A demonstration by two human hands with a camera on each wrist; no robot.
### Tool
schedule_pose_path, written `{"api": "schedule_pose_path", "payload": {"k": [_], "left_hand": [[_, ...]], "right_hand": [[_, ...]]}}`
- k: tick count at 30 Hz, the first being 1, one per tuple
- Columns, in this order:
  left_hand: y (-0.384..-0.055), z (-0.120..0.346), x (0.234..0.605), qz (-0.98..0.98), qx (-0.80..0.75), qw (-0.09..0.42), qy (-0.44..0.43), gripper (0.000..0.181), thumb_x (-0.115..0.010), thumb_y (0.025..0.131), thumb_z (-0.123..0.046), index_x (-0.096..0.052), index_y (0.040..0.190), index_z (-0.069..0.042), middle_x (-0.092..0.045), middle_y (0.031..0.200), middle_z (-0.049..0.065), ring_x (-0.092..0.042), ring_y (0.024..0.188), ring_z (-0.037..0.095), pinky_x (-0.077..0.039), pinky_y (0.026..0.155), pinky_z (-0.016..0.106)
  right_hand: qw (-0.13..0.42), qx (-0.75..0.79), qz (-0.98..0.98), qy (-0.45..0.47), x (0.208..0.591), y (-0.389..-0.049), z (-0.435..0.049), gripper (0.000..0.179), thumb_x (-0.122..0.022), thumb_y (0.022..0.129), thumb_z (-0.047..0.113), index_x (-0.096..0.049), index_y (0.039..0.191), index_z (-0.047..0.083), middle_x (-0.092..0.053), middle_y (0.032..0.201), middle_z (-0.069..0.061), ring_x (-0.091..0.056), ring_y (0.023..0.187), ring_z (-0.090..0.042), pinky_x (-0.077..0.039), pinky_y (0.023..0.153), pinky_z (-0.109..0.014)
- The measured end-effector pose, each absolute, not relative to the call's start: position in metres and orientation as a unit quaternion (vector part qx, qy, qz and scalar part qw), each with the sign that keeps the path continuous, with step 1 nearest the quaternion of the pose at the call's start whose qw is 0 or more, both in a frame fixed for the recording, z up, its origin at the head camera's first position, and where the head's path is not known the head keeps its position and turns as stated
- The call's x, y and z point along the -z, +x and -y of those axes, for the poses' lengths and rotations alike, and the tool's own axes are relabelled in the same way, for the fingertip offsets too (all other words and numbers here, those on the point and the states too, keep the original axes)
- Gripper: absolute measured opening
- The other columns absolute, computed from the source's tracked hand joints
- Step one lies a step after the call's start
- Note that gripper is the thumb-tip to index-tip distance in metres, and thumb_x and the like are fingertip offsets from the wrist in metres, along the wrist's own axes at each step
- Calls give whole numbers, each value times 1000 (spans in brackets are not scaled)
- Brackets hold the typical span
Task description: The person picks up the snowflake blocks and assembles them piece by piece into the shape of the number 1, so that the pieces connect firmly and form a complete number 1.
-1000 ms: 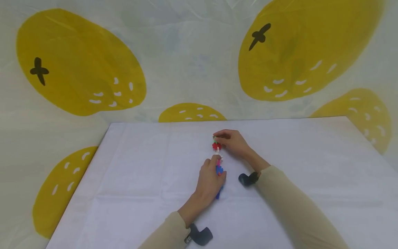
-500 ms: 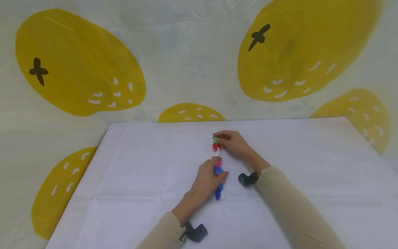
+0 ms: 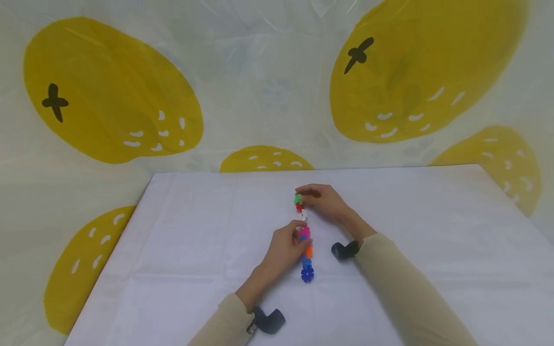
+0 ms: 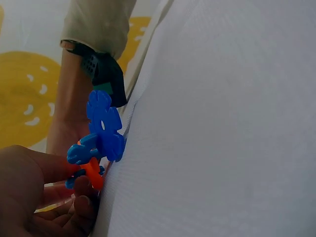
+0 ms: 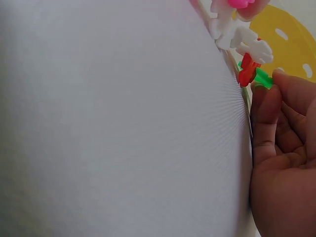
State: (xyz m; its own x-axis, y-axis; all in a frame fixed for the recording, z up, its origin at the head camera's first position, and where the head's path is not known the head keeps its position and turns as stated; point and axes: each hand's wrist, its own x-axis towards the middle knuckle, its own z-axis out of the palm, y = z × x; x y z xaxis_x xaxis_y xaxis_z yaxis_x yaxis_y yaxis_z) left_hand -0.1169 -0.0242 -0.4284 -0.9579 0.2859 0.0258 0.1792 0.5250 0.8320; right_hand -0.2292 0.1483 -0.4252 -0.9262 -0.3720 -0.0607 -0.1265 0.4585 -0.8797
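Observation:
A chain of interlocking plastic snowflake discs runs away from me over the white tabletop. A dark blue disc (image 3: 307, 274) forms its near end, followed by a lighter blue one, an orange disc (image 3: 309, 252), a pink disc (image 3: 305, 231), a white disc (image 3: 302, 216), a red disc (image 3: 300, 207) and a green disc (image 3: 298, 200) at the far end. My left hand (image 3: 283, 245) pinches the chain about its middle, near the orange disc (image 4: 93, 174) in the left wrist view. Thumb and finger of my right hand (image 3: 324, 199) pinch the green disc (image 5: 264, 78).
A white cloth (image 3: 190, 240) with fold creases covers the table. Behind it hangs a pale curtain (image 3: 264, 72) with large yellow fruit prints. Each wrist bears a dark camera, such as the left wrist camera (image 3: 269, 321).
The chain has turned in my hands, so the dark blue end disc now faces up. My left hand has shifted slightly left; the right keeps its pinch on the green disc.

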Motion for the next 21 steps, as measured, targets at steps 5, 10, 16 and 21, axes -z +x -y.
{"api": "schedule_pose_path", "payload": {"k": [5,10,16,21], "left_hand": [[-118,24,429,-867,-475,56,141,40,-70,88,-17,-58,125,-8,-51,70,-4,-47,57,8,-44,53,20],[-119,24,429,-863,-481,52,147,39,-69,89,-15,-58,125,-7,-53,72,-4,-48,57,7,-46,54,20],[-120,24,429,-861,-483,51,151,39,-69,89,-15,-58,126,-6,-54,74,-4,-48,59,6,-46,55,19],[-118,24,429,-863,-481,52,143,40,-69,89,-16,-58,126,-7,-53,74,-5,-48,59,6,-46,56,19]], "right_hand": [[123,487,-853,-140,426,-229,-149,31,-62,94,22,-64,125,18,-62,124,2,-51,120,-20,-39,100,-43],[127,500,-847,-129,425,-232,-149,31,-62,94,23,-64,124,20,-62,124,4,-52,119,-19,-40,100,-42],[126,506,-844,-126,425,-233,-149,32,-63,93,25,-64,125,18,-62,124,2,-51,120,-20,-40,100,-42],[133,513,-839,-124,427,-234,-149,32,-63,93,23,-63,125,17,-62,124,2,-53,119,-20,-41,99,-40]]}}
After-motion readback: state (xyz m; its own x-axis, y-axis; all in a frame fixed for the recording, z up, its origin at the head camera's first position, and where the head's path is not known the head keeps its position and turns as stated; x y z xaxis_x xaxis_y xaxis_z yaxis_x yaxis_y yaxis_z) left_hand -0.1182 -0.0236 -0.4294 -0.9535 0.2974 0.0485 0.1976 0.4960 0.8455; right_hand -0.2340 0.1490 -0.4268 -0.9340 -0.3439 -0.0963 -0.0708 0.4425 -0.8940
